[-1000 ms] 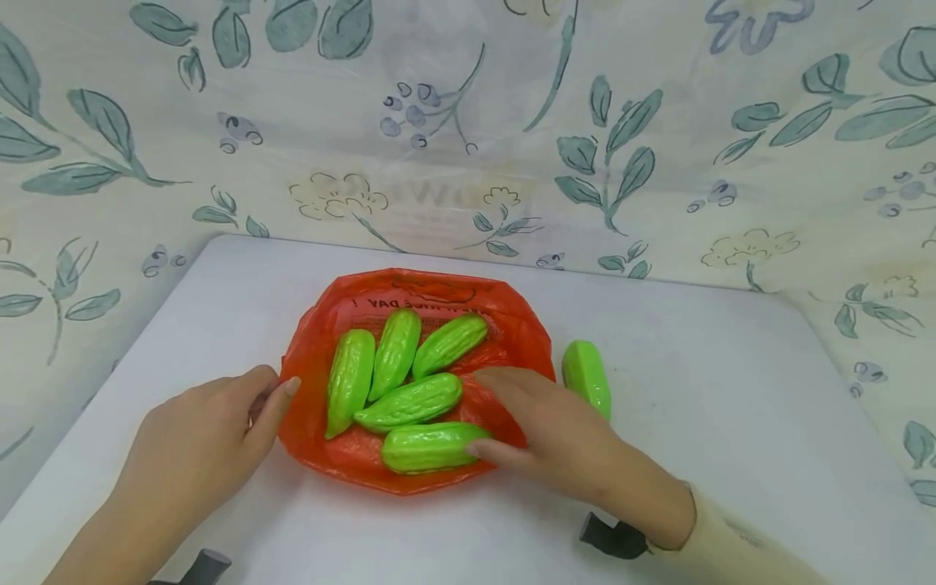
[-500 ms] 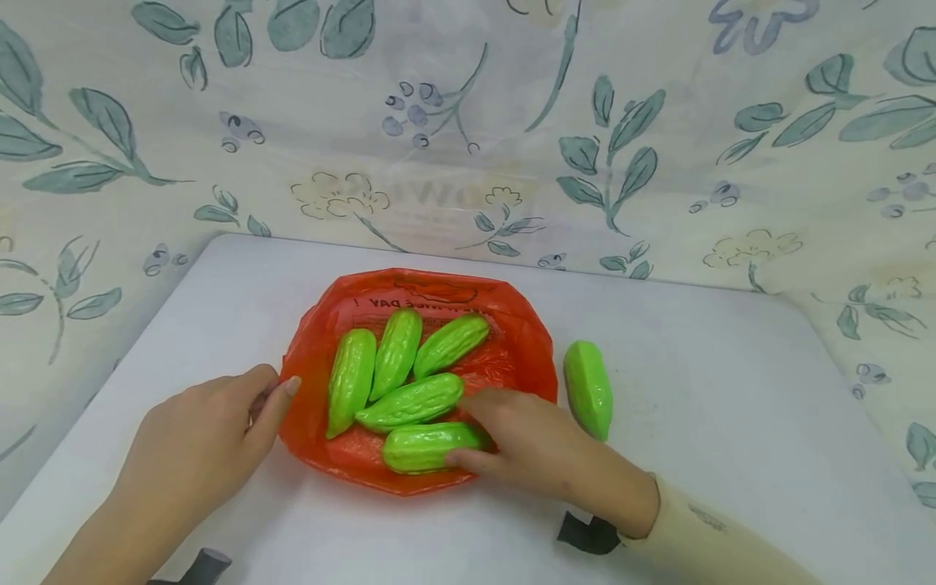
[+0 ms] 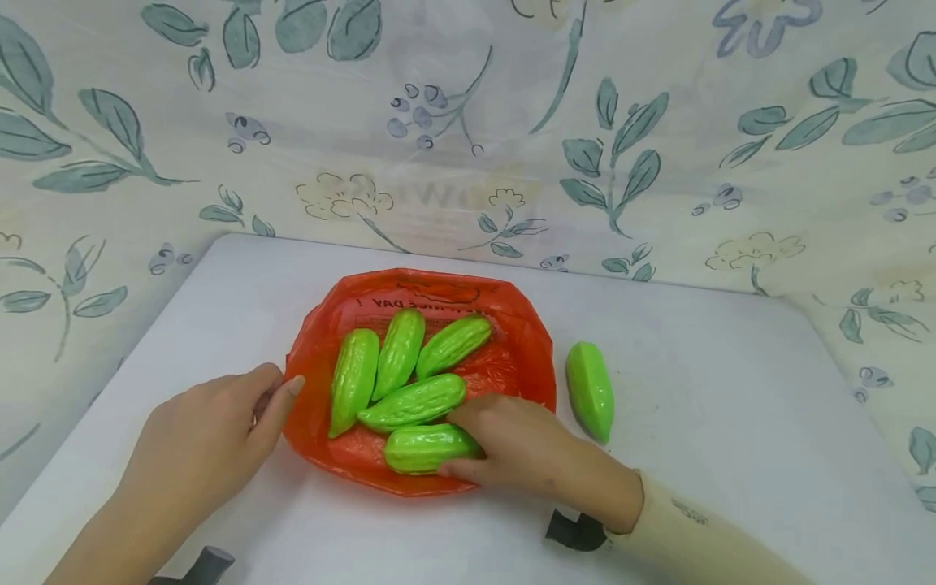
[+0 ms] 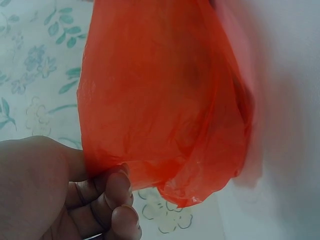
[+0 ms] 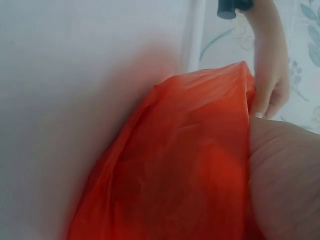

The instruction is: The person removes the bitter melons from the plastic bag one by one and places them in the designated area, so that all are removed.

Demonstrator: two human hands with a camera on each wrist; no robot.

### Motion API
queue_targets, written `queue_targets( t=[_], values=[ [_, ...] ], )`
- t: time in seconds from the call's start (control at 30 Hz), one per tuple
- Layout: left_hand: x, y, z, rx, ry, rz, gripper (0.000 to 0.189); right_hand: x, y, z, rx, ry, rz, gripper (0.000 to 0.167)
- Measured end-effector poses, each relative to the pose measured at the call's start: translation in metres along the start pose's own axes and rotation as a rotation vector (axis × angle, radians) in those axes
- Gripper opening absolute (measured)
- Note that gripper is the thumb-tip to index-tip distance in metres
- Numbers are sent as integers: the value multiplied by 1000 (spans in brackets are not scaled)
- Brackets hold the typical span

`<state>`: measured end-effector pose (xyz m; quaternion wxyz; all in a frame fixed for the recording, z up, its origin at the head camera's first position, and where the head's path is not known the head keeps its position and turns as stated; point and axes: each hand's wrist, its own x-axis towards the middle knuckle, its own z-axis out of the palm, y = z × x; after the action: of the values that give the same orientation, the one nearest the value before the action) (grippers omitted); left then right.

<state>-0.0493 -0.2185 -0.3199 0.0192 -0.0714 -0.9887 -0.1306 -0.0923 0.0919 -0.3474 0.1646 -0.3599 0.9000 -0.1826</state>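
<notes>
A red plastic bag (image 3: pixel 522 333) stands with its mouth spread wide on the white table. My left hand (image 3: pixel 212 431) pinches its left rim between thumb and fingers; the left wrist view shows the thin film (image 4: pixel 150 95) at the fingertips. Inside lie several bright green bitter melons (image 3: pixel 354 382) with bumpy, glossy skin. My right hand (image 3: pixel 534 447) reaches over the right rim and grips the nearest bitter melon (image 3: pixel 424 449) by its right end, thumb on the near side, fingers behind it. In the right wrist view the bag's wall (image 5: pixel 180 160) hides those fingertips.
Outside the bag, to its right, lies another green vegetable (image 3: pixel 590 392) with smoother, faceted sides. Floral cloth (image 3: pixel 468 122) hangs behind the white table (image 3: pixel 717 390). Dark wrist-mounted pieces (image 3: pixel 575 530) show beneath the wrists.
My right hand has moved left and slightly down into the bag, its thumb and fingers coming round the nearest bitter melon. The left hand keeps its pinch on the rim.
</notes>
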Motion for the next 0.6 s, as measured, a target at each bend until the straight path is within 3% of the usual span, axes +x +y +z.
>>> queue_targets(
  t=[0.6],
  values=[
    [1, 0, -1, 1, -6, -9, 19, 1, -2, 2, -55, -7, 29, 34]
  ],
)
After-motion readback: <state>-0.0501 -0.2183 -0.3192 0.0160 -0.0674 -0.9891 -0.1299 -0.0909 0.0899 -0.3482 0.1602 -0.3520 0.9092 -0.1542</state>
